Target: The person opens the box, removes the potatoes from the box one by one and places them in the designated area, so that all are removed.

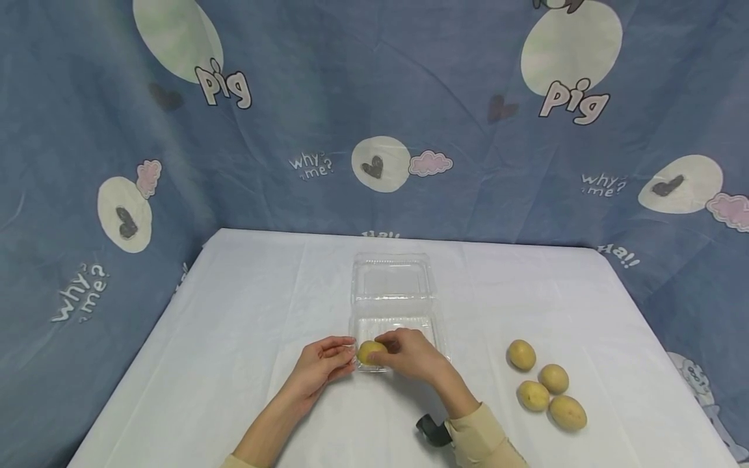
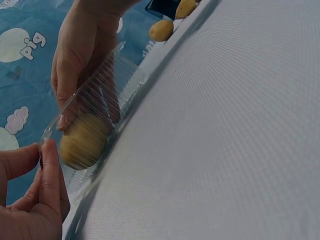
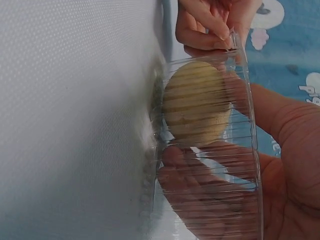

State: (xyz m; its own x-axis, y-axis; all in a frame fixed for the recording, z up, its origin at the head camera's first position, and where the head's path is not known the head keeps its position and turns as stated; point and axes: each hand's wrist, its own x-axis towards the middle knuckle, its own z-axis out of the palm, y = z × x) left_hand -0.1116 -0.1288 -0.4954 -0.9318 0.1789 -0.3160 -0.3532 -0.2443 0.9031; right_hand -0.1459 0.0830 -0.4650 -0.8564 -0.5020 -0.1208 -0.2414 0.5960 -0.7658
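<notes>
A clear plastic clamshell box (image 1: 354, 309) lies open on the table, its lid (image 1: 393, 278) folded back toward the far side. My left hand (image 1: 320, 367) pinches the rim at the box's near left corner between thumb and fingers. Inside that corner is a yellow potato (image 1: 370, 351), seen through the ribbed wall in both wrist views. My right hand (image 1: 417, 354) reaches into the box from the right and holds this potato, thumb on the near side. In the right wrist view several of its fingers show through the plastic.
Several loose potatoes (image 1: 534, 395) lie in a group on the white table (image 1: 251, 292), right of the right forearm. A dark object (image 1: 433, 430) shows at the right sleeve (image 1: 482, 437). Blue printed cloth (image 1: 292, 117) hangs behind the table.
</notes>
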